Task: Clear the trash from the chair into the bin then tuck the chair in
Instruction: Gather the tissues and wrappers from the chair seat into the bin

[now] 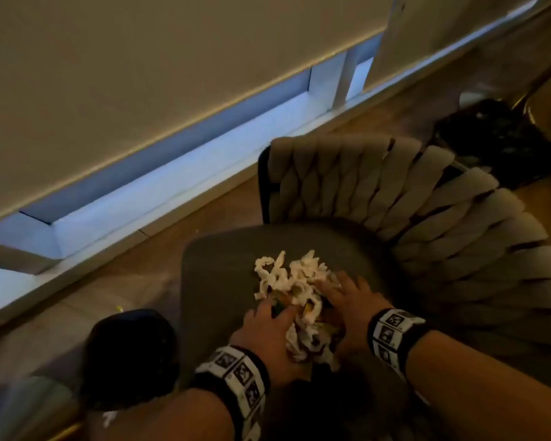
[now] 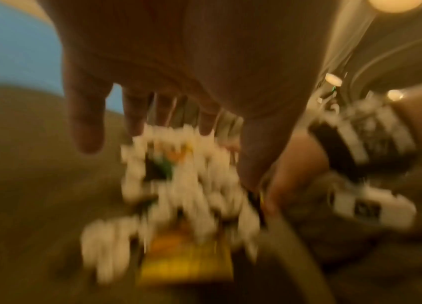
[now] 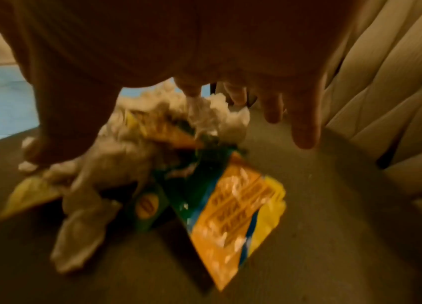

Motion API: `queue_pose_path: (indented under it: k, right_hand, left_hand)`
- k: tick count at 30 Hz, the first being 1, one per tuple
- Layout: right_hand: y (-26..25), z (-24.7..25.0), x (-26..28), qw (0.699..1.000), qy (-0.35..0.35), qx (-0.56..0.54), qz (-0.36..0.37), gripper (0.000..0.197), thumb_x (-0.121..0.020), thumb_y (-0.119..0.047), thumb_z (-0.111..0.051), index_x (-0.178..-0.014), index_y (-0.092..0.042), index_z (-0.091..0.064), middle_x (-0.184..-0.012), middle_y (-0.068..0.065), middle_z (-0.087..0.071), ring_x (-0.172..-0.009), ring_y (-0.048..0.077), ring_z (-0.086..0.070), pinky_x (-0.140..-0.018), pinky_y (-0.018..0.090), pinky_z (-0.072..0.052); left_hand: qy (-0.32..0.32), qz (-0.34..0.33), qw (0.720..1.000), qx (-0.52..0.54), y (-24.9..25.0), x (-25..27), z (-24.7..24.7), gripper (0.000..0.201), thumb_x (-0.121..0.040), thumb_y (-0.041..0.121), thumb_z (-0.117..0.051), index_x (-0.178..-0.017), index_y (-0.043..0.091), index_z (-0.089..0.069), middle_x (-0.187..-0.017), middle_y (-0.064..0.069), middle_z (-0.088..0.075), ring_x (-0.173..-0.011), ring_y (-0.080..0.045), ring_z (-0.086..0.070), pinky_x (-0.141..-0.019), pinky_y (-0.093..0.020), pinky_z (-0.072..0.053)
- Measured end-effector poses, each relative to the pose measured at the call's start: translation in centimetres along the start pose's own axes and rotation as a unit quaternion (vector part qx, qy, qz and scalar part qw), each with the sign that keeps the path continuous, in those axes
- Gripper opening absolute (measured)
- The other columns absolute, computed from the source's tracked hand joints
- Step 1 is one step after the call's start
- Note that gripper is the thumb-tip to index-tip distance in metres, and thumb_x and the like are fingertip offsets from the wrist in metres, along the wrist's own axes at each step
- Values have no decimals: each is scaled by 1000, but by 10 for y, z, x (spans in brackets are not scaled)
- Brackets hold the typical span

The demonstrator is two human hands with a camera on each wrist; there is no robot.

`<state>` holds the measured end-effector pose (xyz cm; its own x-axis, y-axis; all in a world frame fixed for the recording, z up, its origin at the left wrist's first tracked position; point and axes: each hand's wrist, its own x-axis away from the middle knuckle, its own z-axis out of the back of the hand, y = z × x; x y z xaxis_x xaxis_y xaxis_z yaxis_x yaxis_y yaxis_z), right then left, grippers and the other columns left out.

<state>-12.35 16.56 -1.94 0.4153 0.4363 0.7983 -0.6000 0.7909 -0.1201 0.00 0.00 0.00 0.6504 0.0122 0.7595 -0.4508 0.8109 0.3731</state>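
You see a chair (image 1: 223, 265) with a matt grey cloth seat and padded woven cloth straps behind. On it lie crumpled white paper tissues (image 1: 287, 275) and a glossy, crinkled plastic wrapper (image 3: 235, 197). The floor (image 1: 204, 205) looks like smooth wood.

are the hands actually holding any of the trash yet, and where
Not clearly. The left hand and right hand flank the trash pile on the chair seat, fingers spread; no closed grip shows.

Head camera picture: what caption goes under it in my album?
Two hands gather crumpled tissue on a grey chair.
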Motion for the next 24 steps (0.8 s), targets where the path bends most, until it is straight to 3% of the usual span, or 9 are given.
queue_pose_path:
  k: [3, 6, 9, 13, 15, 17, 20, 22, 24]
  right_hand:
    - [7, -20, -35, 1000, 11, -9, 2, 127, -58, -67, -77, -148, -51, 12, -164, 1, 19, -150, 39, -2, -116, 57, -29]
    - [6, -31, -57, 998, 53, -24, 5, 98, -76, -62, -64, -153, -42, -7, -165, 3, 0, -148, 35, -11, -116, 53, -28]
    - [7, -36, -65, 993, 81, -83, 14, 67, -89, -43, -58, -149, -36, -28, -158, 1, -24, -143, 29, -24, -114, 44, -34]
    - [16, -34, -64, 975, 123, -185, 1, 43, -87, -27, -62, -129, -31, -57, -134, 1, -51, -128, 25, -47, -103, 33, -45]
    - [19, -28, -59, 962, 147, -227, -25, 43, -84, -17, -66, -126, -26, -64, -131, 4, -56, -123, 24, -53, -103, 28, -44]
    - [24, -24, -53, 950, 179, -251, -47, 44, -82, -9, -70, -124, -20, -67, -127, 6, -61, -118, 25, -58, -100, 28, -44]
    - [28, -19, -45, 927, 213, -301, -68, 43, -78, 0, -72, -118, -17, -70, -113, 4, -64, -108, 23, -63, -93, 29, -47]
    - [32, -19, -36, 904, 237, -347, -77, 40, -80, 3, -72, -107, -26, -72, -98, -6, -68, -91, 13, -67, -82, 27, -50]
    - [31, -19, -25, 876, 263, -399, -64, 43, -79, 2, -76, -92, -39, -69, -82, -16, -76, -73, 4, -70, -69, 26, -57]
  left_hand:
    - [-89, 58, 994, -30, -1, -43, -40, 121, -56, 74, -69, -144, 46, 10, -159, -6, 11, -143, -39, 2, -109, -59, -28]
    - [-39, 79, 994, -61, -3, -63, -67, 106, -69, 70, -60, -145, 39, 8, -158, -10, 7, -140, -38, -3, -103, -56, -34]
    - [6, 71, 997, -4, -3, -69, -76, 81, -84, 52, -58, -144, 39, -5, -154, -13, 4, -139, -37, -11, -103, -46, -39]
    - [54, 20, 993, 105, -17, -71, -70, 56, -87, 15, -59, -134, 36, -36, -151, -4, -7, -137, -29, -24, -107, -35, -37]
    - [71, -7, 985, 157, -28, -74, -68, 45, -85, 4, -56, -121, 31, -51, -142, -3, -24, -122, -17, -42, -100, -22, -38]
    - [92, -21, 973, 210, -38, -75, -64, 36, -85, 1, -56, -102, 32, -60, -123, 3, -41, -96, -3, -50, -82, -9, -37]
    - [110, -32, 951, 287, -50, -70, -54, 38, -81, 0, -57, -80, 38, -60, -106, 7, -50, -85, -5, -54, -75, -17, -46]
    - [109, -45, 933, 341, -60, -58, -44, 39, -78, -3, -58, -77, 35, -62, -102, 6, -56, -84, -10, -59, -73, -30, -54]
    - [126, -54, 910, 392, -76, -40, -30, 41, -80, -7, -57, -75, 33, -64, -96, 2, -62, -76, -15, -62, -63, -29, -54]
